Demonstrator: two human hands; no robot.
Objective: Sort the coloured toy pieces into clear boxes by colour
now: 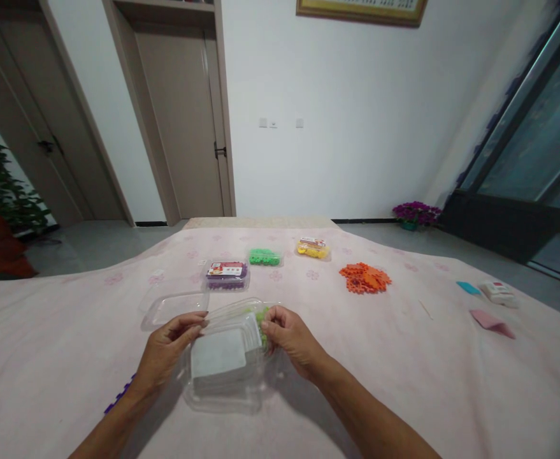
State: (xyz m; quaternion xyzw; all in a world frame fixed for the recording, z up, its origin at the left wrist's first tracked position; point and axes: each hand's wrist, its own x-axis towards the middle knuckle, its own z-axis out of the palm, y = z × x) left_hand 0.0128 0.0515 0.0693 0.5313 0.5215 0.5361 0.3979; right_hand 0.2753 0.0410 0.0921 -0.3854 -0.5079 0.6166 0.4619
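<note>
In front of me is a clear plastic clamshell box (222, 392), with a flat whitish patch (217, 354) showing through it. My left hand (172, 347) pinches the clear plastic at its upper left edge. On the other side, my right hand (292, 341) is closed at the box's right edge, against light green pieces (262, 319). Its fingers partly cover those pieces, so I cannot tell whether it grips them or just the plastic. Purple pieces (120, 395) stick out from behind my left forearm.
Beyond my hands lie an open clear box (174, 310), a labelled box of purple pieces (226, 276), a green one (264, 257) and a yellow one (313, 249). An orange pile (366, 278), a toothpick-like stick (425, 310), pink cloth (492, 322) and white packet (498, 293) lie rightward.
</note>
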